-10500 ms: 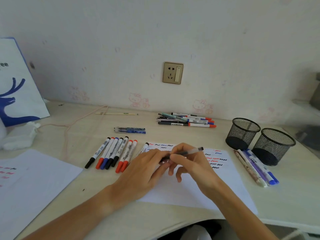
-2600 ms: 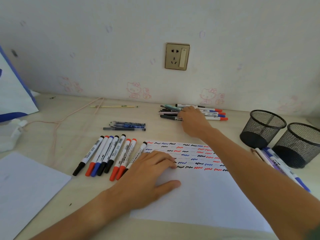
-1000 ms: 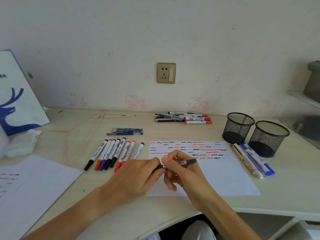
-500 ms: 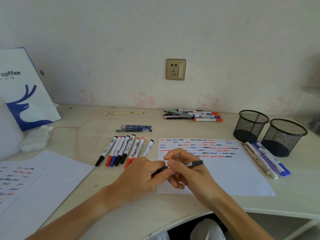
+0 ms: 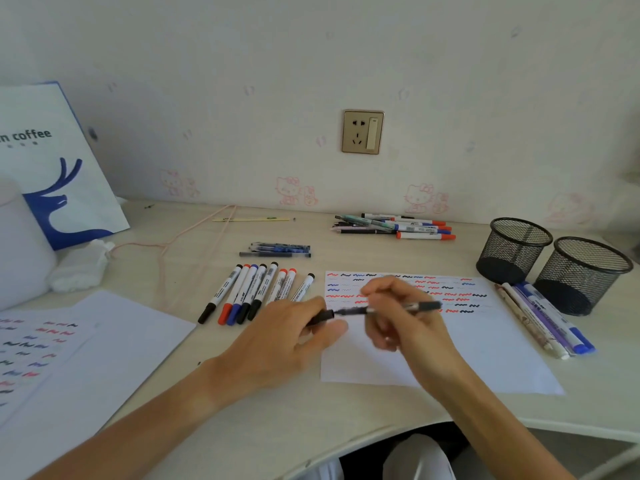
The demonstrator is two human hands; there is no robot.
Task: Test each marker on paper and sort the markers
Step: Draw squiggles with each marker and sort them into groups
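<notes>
We hold one pen (image 5: 388, 308) between both hands above the test paper (image 5: 485, 344), near the front edge of the counter (image 5: 346, 410). The left hand (image 5: 287, 336) pinches the black cap (image 5: 320, 317) at the pen's left end; the right hand (image 5: 405, 318) curls around the barrel. A short dark stretch shows between cap and barrel, so we judge the cap to be coming off, though motion blur prevents certainty.

The pen's long axis runs left to right, roughly parallel to the front edge, cap end toward the left hand. The writing tip therefore points left, away from the free space on the paper. We judge that the right hand must turn the barrel tip-down before marking; it already hovers over the paper, just in front of the last row of squiggles (image 5: 460, 306).

Sorted groups surround the paper: a row of whiteboard markers (image 5: 254, 292) just left of it, a few pens (image 5: 277, 250) behind that row, an untested pile (image 5: 394, 227) at the back edge, and a set (image 5: 547, 320) beside two mesh cups (image 5: 554, 265) toward the right edge. Another marked sheet (image 5: 86, 358) lies at the left.
</notes>
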